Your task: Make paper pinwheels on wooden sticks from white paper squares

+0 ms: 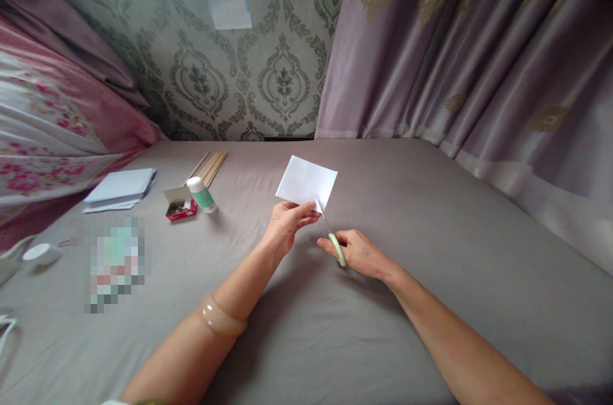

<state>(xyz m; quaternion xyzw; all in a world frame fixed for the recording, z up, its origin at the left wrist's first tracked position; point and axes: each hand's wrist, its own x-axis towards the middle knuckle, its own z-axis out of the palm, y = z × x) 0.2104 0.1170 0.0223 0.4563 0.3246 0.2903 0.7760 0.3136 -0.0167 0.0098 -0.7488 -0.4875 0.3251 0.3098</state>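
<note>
A white sheet of paper [306, 181] is held above the grey cloth by my left hand [290, 221], which pinches its near edge. My right hand [361, 253] has its fingers in the light green handle of a pair of scissors [338, 250]. The blades point away from me and up to the left, and they meet the paper at its near right edge, close to my left fingertips. How far they cut into the sheet I cannot make out.
To the left lie a stack of white paper [119, 186], a small red box [181, 210] with its lid up, a white and green glue bottle [202, 195] and several wooden sticks [213, 167]. A white round object [42, 255] sits farther left. Curtains [431, 41] hang at the right.
</note>
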